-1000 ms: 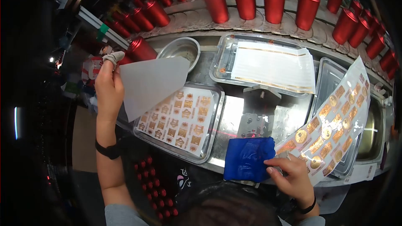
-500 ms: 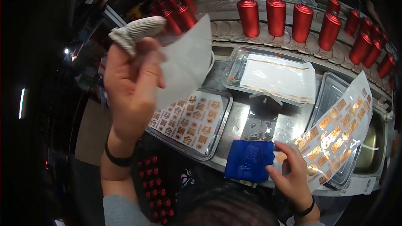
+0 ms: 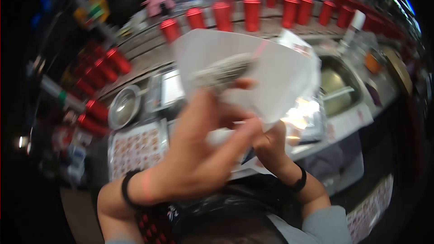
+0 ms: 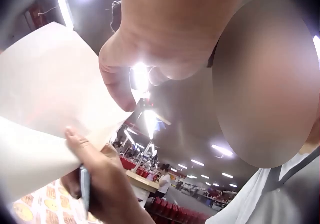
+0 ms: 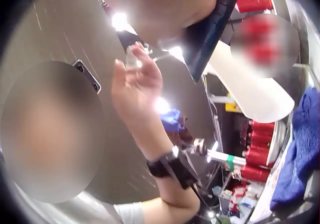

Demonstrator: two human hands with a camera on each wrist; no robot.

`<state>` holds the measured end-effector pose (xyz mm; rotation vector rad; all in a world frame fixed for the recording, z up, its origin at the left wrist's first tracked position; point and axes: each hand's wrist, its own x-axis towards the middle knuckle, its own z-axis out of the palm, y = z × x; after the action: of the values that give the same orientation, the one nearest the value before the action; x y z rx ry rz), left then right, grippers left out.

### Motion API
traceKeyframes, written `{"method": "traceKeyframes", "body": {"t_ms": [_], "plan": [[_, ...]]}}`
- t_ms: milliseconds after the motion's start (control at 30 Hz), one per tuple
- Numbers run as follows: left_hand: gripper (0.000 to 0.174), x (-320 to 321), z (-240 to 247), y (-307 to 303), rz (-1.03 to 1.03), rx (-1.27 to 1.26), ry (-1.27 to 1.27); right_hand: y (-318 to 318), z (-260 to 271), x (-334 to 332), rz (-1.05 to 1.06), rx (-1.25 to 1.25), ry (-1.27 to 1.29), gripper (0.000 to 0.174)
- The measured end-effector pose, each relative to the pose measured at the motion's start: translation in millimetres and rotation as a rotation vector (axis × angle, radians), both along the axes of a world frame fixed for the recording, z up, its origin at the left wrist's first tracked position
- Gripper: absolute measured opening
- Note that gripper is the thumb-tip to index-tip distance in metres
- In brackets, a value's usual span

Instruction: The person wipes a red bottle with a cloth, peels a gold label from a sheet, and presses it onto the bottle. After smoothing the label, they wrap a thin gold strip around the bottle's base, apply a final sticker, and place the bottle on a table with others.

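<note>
A blank translucent white sheet (image 3: 280,77) stands raised behind both hands. My left hand (image 3: 194,153), a ribbed cloth cover (image 3: 226,70) on one finger, is in front of it with thumb and fingers curved apart; in the right wrist view the left hand (image 5: 137,89) holds nothing visible. The right hand (image 3: 273,147) pinches the sheet's lower edge; in the left wrist view the right thumb lies on the sheet (image 4: 50,89). A dark flat piece (image 5: 212,36) shows at the right hand in the right wrist view. Some fingertips are hidden.
A gold-printed sheet (image 3: 140,151) lies in a tray at left, near a metal bowl (image 3: 124,106). Red bottles (image 3: 252,14) line the back. A sink (image 3: 332,83) is at right. Blue cloth (image 5: 300,154) shows in the right wrist view.
My left hand has brought the white sheet rightward from the left tray, and its fingers have come off the sheet. My right hand has left the blue cloth's side and taken the sheet. The head view has turned right.
</note>
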<state>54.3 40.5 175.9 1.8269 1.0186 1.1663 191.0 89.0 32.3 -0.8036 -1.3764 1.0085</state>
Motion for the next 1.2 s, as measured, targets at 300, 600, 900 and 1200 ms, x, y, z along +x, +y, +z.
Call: {"method": "traceKeyframes", "body": {"t_ms": [300,600,900,1200], "plan": [[0.052,-61,-66,-22,0.47,-0.264,-0.124,-55,-137,315,-1.093,-0.436,0.617,0.024],[0.046,-114,-80,-2,0.647,-0.317,-0.186,-156,-358,463,-1.136,-1.267,0.335,0.039],[0.049,-115,-84,54,0.565,-0.444,-0.071,-29,-254,418,-1.328,-0.36,-0.042,0.014],[0.044,-165,-95,40,0.549,-0.479,-0.206,31,-88,296,-0.942,-0.248,0.001,0.013]]}}
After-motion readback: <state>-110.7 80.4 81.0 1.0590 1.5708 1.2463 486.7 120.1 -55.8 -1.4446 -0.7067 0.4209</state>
